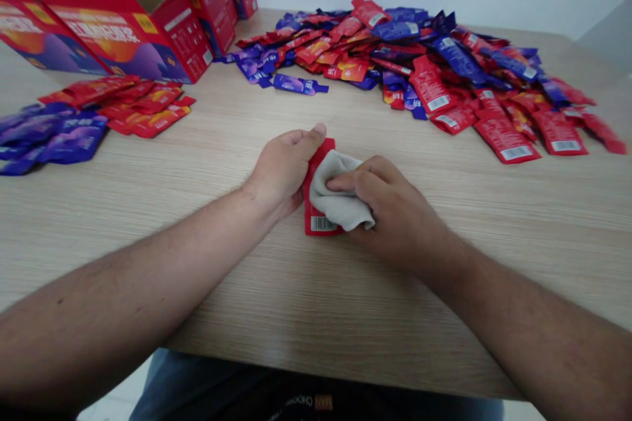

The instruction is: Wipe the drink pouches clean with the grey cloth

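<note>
Near the middle of the table, my left hand [286,171] grips the left edge of a red packet [322,223], thumb at its upper end. The packet's barcode shows at its lower end. My right hand [395,210] holds a pale grey cloth [340,204] pressed on the packet's face, which hides much of it. The index finger lies over the cloth, and the other fingers are partly hidden beneath the hand.
A large mixed pile of red and blue packets [345,69] spreads across the back. On the left lie smaller groups of red packets [153,108] and blue packets [74,138]. Open red boxes [172,39] stand behind them. The table's front edge [345,378] is near my lap.
</note>
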{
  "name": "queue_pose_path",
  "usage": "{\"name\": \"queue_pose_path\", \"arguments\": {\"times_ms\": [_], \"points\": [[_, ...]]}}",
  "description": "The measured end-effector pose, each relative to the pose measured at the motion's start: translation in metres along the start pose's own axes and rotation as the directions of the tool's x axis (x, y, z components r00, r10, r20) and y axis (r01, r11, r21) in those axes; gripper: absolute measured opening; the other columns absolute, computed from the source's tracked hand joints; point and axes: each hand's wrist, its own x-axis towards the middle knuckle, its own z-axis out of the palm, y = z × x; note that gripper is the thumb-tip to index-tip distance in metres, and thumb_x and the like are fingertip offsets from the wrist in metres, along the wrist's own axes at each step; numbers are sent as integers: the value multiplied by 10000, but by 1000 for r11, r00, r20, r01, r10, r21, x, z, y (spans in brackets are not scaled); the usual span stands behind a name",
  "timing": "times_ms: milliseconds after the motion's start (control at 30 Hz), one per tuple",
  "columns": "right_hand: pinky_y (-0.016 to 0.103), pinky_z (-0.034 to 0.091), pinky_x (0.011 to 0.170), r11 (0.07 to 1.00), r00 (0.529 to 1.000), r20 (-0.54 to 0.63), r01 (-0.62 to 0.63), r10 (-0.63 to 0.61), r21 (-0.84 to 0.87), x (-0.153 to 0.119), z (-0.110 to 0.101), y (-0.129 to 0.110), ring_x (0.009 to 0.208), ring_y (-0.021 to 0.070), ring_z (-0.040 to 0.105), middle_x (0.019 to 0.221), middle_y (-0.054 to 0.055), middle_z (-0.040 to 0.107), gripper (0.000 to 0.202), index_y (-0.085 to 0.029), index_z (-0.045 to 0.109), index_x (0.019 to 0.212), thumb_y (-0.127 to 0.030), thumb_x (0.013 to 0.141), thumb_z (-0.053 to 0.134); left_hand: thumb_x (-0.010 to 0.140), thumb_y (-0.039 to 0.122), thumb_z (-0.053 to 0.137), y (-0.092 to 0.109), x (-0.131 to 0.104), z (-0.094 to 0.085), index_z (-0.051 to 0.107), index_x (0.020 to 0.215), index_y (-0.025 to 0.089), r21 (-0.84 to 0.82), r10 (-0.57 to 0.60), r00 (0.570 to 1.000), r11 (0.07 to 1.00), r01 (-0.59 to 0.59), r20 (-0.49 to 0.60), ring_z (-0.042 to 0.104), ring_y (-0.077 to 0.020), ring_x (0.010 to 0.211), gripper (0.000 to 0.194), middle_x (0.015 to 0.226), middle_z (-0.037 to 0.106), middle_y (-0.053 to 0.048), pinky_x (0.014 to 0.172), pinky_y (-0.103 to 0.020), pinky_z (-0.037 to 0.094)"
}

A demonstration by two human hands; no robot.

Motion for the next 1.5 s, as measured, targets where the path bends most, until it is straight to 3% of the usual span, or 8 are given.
{"name": "queue_pose_path", "arguments": {"times_ms": [167, 367, 567, 767, 967, 1067, 1233, 1500], "points": [[429, 569, 888, 989, 977, -163, -134, 141, 53, 6, 0, 18, 1013, 280, 698, 1064, 75, 771, 273, -220, 707, 1112, -171, 844, 721, 1064, 438, 585, -2, -11, 8, 759, 1014, 169, -87, -274, 927, 949, 304, 254, 747, -217, 751, 324, 856, 784, -75, 704, -333, 613], [430, 562, 883, 981, 941, -278, -179, 195, 81, 10, -4, 18, 987, 269, 710, 1048, 69, 783, 164, -235, 710, 1062, -228, 898, 714, 1114, 513, 443, -9, -15, 11, 738, 1251, 165, -142, -247, 924, 944, 298, 293, 790, -282, 1028, 477, 1016, 827, -110, 913, -398, 631], [419, 574, 823, 999, 1000, 1, 31, -31, 35, 5, -13, 7, 1004, 278, 686, 1122, 108, 736, 335, -218, 744, 1203, -227, 868, 723, 1103, 576, 435, -9, -16, 11, 763, 1051, 142, -190, -246, 937, 936, 296, 248, 791, -283, 1034, 546, 916, 813, -114, 911, -369, 628], [438, 575, 849, 997, 991, -136, -24, 13, -77, 6, -16, 11, 998, 292, 671, 1036, 97, 726, 361, -215, 752, 1215, -185, 857, 711, 1130, 474, 391, -5, -21, 13, 754, 1204, 170, -266, -217, 915, 911, 315, 340, 789, -262, 1090, 479, 1013, 835, -93, 987, -380, 615], [408, 577, 822, 996, 998, 64, 19, -14, -85, 3, -14, 4, 956, 262, 659, 1067, 91, 679, 369, -223, 760, 1263, -231, 895, 734, 1093, 617, 403, -3, -18, 6, 755, 1174, 159, -234, -311, 833, 861, 451, 457, 809, -281, 946, 583, 936, 819, -108, 851, -374, 639], [412, 569, 832, 994, 999, -37, -40, 36, -106, 4, -16, 4, 973, 275, 650, 1047, 98, 683, 383, -213, 768, 1238, -215, 855, 757, 1103, 569, 378, -2, -17, 5, 747, 1148, 160, -225, -295, 851, 879, 421, 435, 805, -276, 923, 553, 919, 814, -105, 842, -383, 643], [383, 562, 821, 999, 978, 203, 50, -51, 9, 3, -18, 0, 944, 243, 657, 1084, 69, 673, 367, -242, 780, 1229, -191, 866, 757, 1069, 616, 425, -4, -17, 7, 757, 1064, 189, -165, -347, 867, 891, 424, 357, 801, -304, 898, 541, 843, 794, -103, 795, -424, 652], [376, 556, 816, 1000, 976, 218, 9, -3, -25, 3, -20, 6, 939, 240, 658, 1093, 72, 670, 377, -261, 778, 1235, -228, 860, 773, 1072, 555, 430, -5, -14, 9, 724, 994, 218, -215, -319, 892, 893, 396, 320, 790, -307, 1029, 455, 891, 792, -89, 857, -431, 660]]}}
